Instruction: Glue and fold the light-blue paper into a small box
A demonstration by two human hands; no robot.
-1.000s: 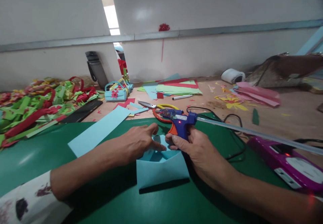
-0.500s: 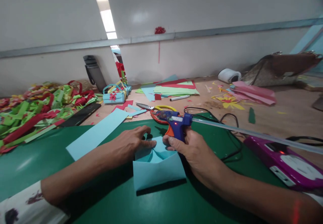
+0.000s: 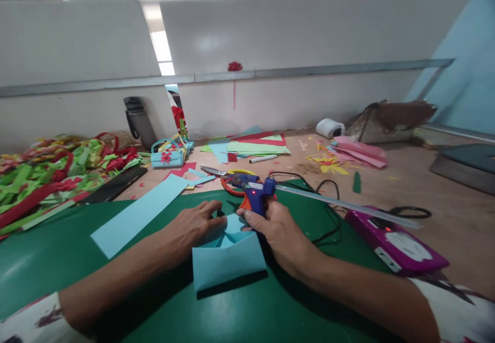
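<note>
Two hands at centre frame: my left hand [image 3: 193, 224] presses flat-fingered on the folded blue paper [image 3: 228, 260], my right hand [image 3: 276, 229] grips the glue gun [image 3: 253, 193] over its flap; gluing under way, next needs a steady bead.

the folded paper [image 3: 228, 260] is lying on the cutting mat [image 3: 270, 312], between the left hand [image 3: 193, 224] and the right hand [image 3: 276, 229]. the glue gun [image 3: 251, 193] is sitting in the right hand, just behind the paper. scissors [image 3: 220, 174] are lying behind the gun, a paper strip [image 3: 135, 214] left of the hands, a flat device [image 3: 394, 240] to the right.
</note>
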